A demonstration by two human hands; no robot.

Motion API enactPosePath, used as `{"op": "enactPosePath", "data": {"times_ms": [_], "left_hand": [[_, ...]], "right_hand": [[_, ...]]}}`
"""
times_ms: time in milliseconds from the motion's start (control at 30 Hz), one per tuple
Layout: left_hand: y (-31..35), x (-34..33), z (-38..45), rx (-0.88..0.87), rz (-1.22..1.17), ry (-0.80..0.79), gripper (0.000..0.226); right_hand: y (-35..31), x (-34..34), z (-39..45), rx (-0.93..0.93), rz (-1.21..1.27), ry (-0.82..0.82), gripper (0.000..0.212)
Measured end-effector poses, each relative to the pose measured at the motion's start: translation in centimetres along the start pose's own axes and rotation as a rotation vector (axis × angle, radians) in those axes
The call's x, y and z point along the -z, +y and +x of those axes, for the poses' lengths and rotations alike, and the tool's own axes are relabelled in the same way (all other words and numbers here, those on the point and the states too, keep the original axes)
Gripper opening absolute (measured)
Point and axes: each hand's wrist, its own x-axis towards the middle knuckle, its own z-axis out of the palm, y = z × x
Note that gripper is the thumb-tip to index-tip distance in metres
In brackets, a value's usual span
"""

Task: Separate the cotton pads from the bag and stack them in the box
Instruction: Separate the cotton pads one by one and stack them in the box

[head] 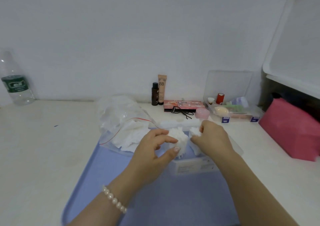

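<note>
Over the clear box (192,165), on the blue tray (107,170): left hand (152,149) pinching one clump of cotton pads (178,139), right hand (211,135) curled on another. Pull apart gently, square up, lower flat. More pads in the bag (124,122) at ten o'clock.

"BB" on beige tube (162,89)

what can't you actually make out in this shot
Head view only:
- Inside of the clear plastic box: hidden by left hand, right hand and white cotton pads.
- Box label: blurred.
- Pad count in clear zip bag: crumpled plastic hides it.
- Blue tray: cut off at bottom edge.
</note>
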Motion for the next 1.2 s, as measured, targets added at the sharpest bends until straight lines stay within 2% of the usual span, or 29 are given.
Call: {"op": "enactPosePath", "data": {"times_ms": [167, 233, 333, 467, 600, 700, 833, 967, 1100, 1200], "left_hand": [[0.0, -0.5, 0.9, 0.089, -0.013, 0.038, 0.037], [0.8, -0.6, 1.5, 0.108, 0.119, 0.015, 0.047], [2.4, -0.3, 3.3, 0.19, 0.407, -0.155, 0.064], [3.7, -0.4, 6.0, 0.234, 0.724, -0.371, 0.049], [4.2, -0.7, 7.2, 0.202, 0.892, -0.424, 0.042], [3.9, -0.6, 7.5, 0.191, 0.902, -0.41, 0.037], [3.4, -0.4, 7.3, 0.174, 0.833, -0.377, 0.046], [3.4, -0.3, 6.7, 0.183, 0.75, -0.424, 0.072], [3.2, -0.6, 6.4, 0.148, 0.746, -0.363, 0.071], [2.7, -0.6, 6.5, 0.156, 0.702, -0.297, 0.071]], "right_hand": [[0.0, -0.3, -0.2, 0.022, -0.039, -0.029, 0.022], [0.1, -0.3, -0.3, 0.026, -0.024, -0.037, 0.025], [0.3, -0.4, -0.3, 0.01, 0.074, -0.066, 0.027], [0.5, -0.2, -0.6, 0.003, 0.196, -0.15, 0.027], [0.5, 0.0, -0.4, -0.031, 0.216, -0.192, 0.028], [0.6, 0.1, -0.3, -0.047, 0.185, -0.159, 0.017], [0.5, 0.3, -0.5, -0.026, 0.13, -0.136, 0.012], [0.0, 0.0, -0.8, 0.033, 0.141, -0.163, 0.013], [-0.3, 0.5, -1.1, 0.045, 0.167, -0.313, 0.027], [0.0, 1.0, -1.2, 0.052, 0.172, -0.396, 0.046]]}}
